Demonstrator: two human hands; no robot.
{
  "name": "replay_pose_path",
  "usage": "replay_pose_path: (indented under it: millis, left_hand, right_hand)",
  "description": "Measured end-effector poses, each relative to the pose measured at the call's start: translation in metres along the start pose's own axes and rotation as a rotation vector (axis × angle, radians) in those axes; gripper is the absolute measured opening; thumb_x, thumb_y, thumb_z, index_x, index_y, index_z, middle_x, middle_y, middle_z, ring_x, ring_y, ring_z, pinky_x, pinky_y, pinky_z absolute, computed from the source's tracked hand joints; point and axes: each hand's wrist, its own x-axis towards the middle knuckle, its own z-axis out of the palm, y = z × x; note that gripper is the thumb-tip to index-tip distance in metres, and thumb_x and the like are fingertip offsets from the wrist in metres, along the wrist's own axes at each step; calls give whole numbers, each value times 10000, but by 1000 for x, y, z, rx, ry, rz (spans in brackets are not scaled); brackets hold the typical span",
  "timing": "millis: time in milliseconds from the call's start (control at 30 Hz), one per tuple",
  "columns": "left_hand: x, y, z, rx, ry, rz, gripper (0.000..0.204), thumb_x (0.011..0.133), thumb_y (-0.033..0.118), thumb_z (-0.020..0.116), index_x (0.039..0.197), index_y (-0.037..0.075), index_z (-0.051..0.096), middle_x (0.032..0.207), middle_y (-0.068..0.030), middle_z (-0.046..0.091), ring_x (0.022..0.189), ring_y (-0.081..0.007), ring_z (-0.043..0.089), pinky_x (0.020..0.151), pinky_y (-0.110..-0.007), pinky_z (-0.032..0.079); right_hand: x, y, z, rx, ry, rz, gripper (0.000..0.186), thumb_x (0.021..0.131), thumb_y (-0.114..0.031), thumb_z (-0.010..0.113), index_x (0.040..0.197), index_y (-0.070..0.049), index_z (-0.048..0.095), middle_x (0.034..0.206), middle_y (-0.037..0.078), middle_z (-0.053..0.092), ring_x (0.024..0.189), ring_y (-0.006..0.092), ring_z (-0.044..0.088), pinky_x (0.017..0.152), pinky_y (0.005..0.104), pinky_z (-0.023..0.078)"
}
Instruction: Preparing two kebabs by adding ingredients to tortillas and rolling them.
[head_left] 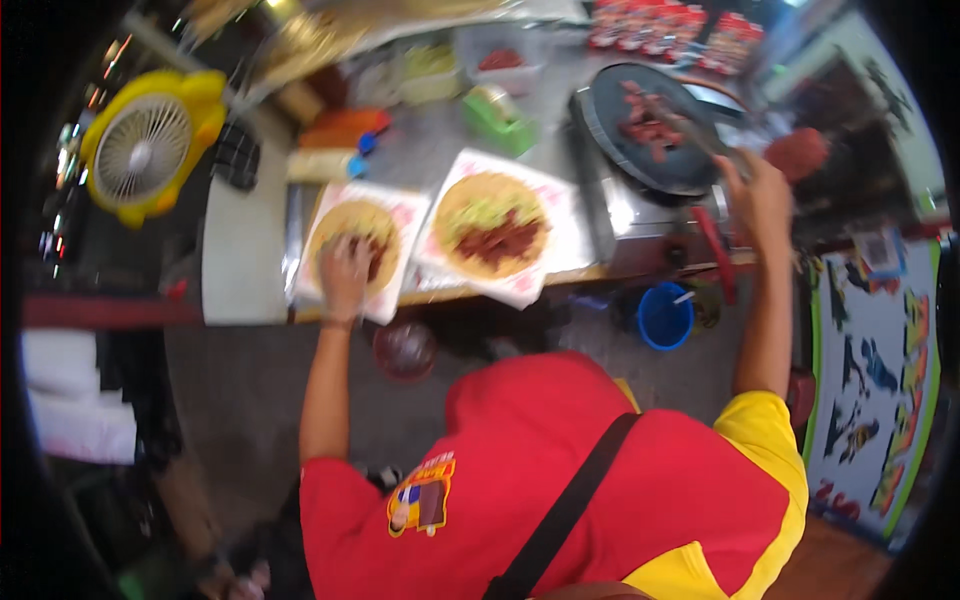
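Note:
My left hand (345,265) is down on the fillings of the left flatbread (322,238), fingers curled together; what they hold, if anything, is hidden. That flatbread lies on white printed paper (400,215). Beside it, a second flatbread (465,200) with shredded pale greens and reddish-brown meat lies on its own paper. At the upper right, my right hand (755,190) grips metal tongs (700,135), whose tips reach among the meat pieces (645,110) on a round black griddle (620,150).
Squeeze bottles (335,130), a green dispenser (500,130) and food tubs (430,70) stand on the metal counter (550,160). A yellow fan (140,150) is at left, red packets (625,25) at back. A blue bucket (665,315) and a dark bowl (405,350) sit below the counter's edge.

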Motion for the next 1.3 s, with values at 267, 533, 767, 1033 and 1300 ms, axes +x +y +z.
replay_pose_path:
  millis: [267, 533, 767, 1033, 1300]
  left_hand:
    - [0, -12, -15, -95, 32, 129, 103, 927, 86, 738, 1008, 25, 729, 956, -187, 709, 917, -382, 686, 809, -464, 545]
    - [-40, -72, -48, -202, 259, -124, 159, 939, 94, 748, 1065, 4, 711, 956, -149, 683, 898, -330, 675, 836, -438, 542]
    - [-42, -70, -52, -31, -13, 6, 311, 875, 193, 817, 1139, 36, 765, 1156, -166, 647, 1134, -373, 607, 1012, -485, 487]
    - [-37, -62, -54, -30, 50, 44, 292, 827, 142, 829, 1085, 32, 745, 1138, -170, 644, 1097, -388, 612, 968, -505, 499]
    - [-31, -56, -45, -142, 194, -26, 279, 914, 102, 784, 1161, -1, 706, 1175, -186, 653, 1154, -387, 612, 1020, -487, 493]
  right_hand:
    - [-112, -166, 84, 456, -536, -417, 292, 964, -289, 761, 1141, -57, 750, 912, 169, 758, 832, 403, 733, 708, 480, 562]
    - [-143, -219, 141, 442, -582, -414, 240, 974, -299, 731, 1022, -64, 742, 866, 188, 725, 784, 420, 709, 685, 500, 548]
    - [-127, -280, 163, 661, -426, -412, 265, 981, -311, 740, 1049, -57, 776, 887, 182, 742, 803, 402, 722, 698, 471, 550]
    - [-119, -283, 181, 479, -479, -513, 288, 971, -348, 743, 1075, -81, 772, 883, 157, 748, 785, 365, 727, 670, 478, 548]
    - [-48, -150, 50, 391, -294, -31, 321, 1023, -263, 704, 1165, 24, 724, 935, 231, 759, 854, 321, 759, 776, 420, 569]
